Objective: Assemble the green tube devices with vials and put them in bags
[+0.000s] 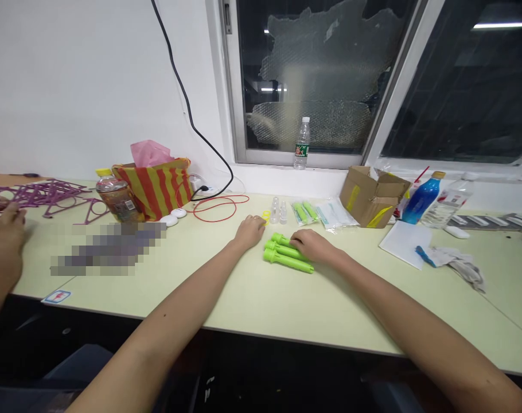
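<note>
Three bright green plastic tubes (289,263) with wider ringed ends lie side by side on the table. My right hand (309,244) is closed over the right part of the farther ones, and its fingers hide their ends. Farther left, my left hand (249,230) rests low on the table with its fingers curled together. Its fingertips are right beside some small yellow rings (266,215); whatever they pinch is hidden. Just behind stand several small clear plastic pieces (275,211). A clear bag holding green tubes (304,212) lies to their right.
Flat clear packets (335,214) and an open cardboard box (370,198) sit back right, with bottles (422,198), paper (406,244) and a glove (459,265) beyond. At left are a striped bag (158,186), a drink bottle (120,198), purple frames (50,195) and another person's hand (3,246).
</note>
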Available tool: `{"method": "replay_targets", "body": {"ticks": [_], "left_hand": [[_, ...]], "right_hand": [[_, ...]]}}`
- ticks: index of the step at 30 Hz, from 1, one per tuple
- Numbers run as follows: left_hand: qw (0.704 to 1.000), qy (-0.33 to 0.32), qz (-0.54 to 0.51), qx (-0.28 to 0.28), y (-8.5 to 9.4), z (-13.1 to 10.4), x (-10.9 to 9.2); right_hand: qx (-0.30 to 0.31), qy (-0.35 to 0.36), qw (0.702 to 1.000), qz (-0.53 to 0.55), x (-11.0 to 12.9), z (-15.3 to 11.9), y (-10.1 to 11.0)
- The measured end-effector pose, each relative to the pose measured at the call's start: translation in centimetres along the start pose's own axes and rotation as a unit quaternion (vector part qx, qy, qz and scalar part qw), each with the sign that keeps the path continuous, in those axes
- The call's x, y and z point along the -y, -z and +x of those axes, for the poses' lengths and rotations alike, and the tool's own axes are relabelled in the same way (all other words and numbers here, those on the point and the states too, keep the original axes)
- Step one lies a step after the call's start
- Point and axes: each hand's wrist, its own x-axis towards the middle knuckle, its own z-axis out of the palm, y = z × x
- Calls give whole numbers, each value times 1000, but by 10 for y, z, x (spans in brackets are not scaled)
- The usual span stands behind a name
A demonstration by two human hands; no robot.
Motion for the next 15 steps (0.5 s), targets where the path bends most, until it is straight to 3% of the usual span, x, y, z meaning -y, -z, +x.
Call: {"method": "replay_targets", "body": {"ticks": [11, 15], "left_hand": [[997, 10, -72, -29, 3, 5, -3], [964, 49, -249, -81, 17, -1, -22]], "right_hand": [[-134, -57, 984, 101, -19, -3, 4], [-180, -58, 971, 145, -12, -8, 9]]}}
